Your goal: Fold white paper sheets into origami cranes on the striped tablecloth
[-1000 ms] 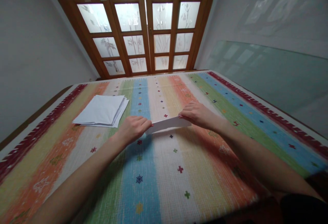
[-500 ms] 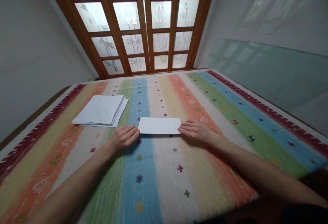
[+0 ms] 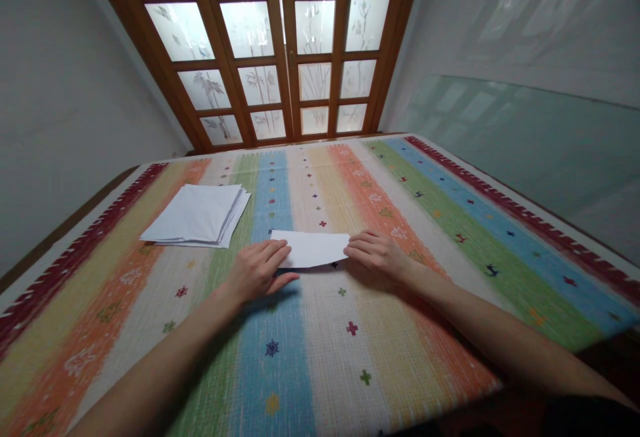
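Far left: plain wall (image 3: 60, 77), then the brown edge of the bench (image 3: 65, 230). Bench wears a striped cloth (image 3: 425, 370), bands running away from the wearer, maroon at both outer sides.

Next, paper stack (image 3: 195, 214): white sheets lying flat across orange, white and green bands, edges not squared up. Nothing touching it.

Left hand (image 3: 257, 267): just right of the stack and nearer the wearer, palm down. Fingers lie on the left end of the folded paper; thumb sticks out to the right, off the near edge. Grip is spread, not pinching.

Folded paper (image 3: 320, 248): white, long and narrow, crosswise in front of the wearer. Left end over the blue band, middle over white, right end at the yellow. Near edge bows slightly, with shadow under it.

Behind it, at the bench's far end: wood-framed doors (image 3: 290, 110) with patterned frosted panes.

Right hand (image 3: 377, 256): fingertips together at the paper's right end. Thumb hidden, so can't tell if that grip pinches or only presses.

Far right: pale green panel (image 3: 540, 137) along the wall.
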### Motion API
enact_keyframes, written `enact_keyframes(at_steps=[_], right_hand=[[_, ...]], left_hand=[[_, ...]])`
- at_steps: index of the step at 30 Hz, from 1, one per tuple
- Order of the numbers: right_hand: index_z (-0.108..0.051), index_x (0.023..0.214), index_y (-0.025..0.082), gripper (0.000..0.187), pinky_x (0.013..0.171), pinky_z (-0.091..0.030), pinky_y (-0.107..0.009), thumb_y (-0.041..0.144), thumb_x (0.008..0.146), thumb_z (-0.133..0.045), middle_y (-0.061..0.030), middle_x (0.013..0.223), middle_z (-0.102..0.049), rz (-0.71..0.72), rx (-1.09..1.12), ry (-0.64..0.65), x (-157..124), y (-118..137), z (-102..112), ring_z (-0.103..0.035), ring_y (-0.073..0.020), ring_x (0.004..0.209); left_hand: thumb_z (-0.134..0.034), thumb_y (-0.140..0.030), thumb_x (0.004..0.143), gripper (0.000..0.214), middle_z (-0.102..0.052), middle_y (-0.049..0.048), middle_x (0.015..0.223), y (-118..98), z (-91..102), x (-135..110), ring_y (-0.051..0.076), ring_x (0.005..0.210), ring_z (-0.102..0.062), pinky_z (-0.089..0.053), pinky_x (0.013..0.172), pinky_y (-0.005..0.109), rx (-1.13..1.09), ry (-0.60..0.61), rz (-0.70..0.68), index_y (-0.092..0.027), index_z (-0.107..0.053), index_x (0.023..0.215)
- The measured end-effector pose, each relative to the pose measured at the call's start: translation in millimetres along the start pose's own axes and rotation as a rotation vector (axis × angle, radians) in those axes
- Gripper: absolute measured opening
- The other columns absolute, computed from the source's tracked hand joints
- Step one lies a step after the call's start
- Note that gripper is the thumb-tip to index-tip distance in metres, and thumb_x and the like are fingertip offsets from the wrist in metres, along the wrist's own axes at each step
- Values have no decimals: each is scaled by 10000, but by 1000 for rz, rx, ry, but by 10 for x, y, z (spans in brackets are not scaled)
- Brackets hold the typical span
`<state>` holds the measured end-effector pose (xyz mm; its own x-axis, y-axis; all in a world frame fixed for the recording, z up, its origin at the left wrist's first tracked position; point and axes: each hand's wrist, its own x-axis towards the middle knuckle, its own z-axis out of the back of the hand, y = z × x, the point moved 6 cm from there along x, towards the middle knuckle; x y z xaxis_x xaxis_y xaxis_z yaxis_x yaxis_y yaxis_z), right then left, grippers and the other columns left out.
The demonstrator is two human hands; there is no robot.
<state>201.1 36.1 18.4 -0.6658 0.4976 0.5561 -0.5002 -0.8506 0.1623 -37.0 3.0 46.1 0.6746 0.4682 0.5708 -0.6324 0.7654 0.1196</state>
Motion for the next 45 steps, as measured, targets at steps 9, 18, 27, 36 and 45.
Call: enact_keyframes(at_steps=[9, 18, 27, 36, 45], right_hand=[[-454, 1336, 272, 584, 954, -466, -502, 419, 815, -671, -119, 1321, -532, -352, 281, -486, 405, 5, 349, -520, -285, 1197], [-560, 1149, 249, 508, 666, -520, -327, 375, 695, -752, -30, 916, -641, -775, 1141, -244, 340, -197, -164, -620, -168, 763], [-612, 951, 200, 371, 551, -429, -245, 284, 621, -761, 59, 609, -574, -955, 1234, -373, 248, -159, -453, -536, -108, 551], [-571, 1082, 216, 495, 535, -453, -251, 341, 640, -756, 54, 656, -585, -951, 1258, -331, 122, -184, -508, -560, -120, 553], [-622, 1148, 244, 469, 676, -517, -309, 302, 691, -711, -39, 931, -665, -757, 1036, -313, 81, -153, -417, -604, -145, 728]], left_hand=[[-542, -356, 864, 304, -591, -8, 559, 145, -201, 402, 119, 523, -511, -356, 530, 227, -708, -149, 820, -156, -685, 685], [-761, -463, 648, 396, -706, 32, 737, 125, -573, 244, 173, 696, -648, -509, 692, 281, -1464, -571, 1274, -133, -673, 848], [-876, -295, 498, 557, -753, 78, 874, 48, -737, 144, 206, 726, -696, -541, 747, 341, -1584, -513, 1296, -135, -638, 975], [-850, -365, 550, 533, -748, 77, 846, 61, -812, 97, 206, 745, -701, -544, 742, 326, -1581, -432, 1246, -134, -612, 967], [-769, -286, 647, 841, -714, 96, 1008, 79, -787, 84, 212, 830, -702, -560, 748, 341, -1466, -394, 1149, -194, -394, 1394]])
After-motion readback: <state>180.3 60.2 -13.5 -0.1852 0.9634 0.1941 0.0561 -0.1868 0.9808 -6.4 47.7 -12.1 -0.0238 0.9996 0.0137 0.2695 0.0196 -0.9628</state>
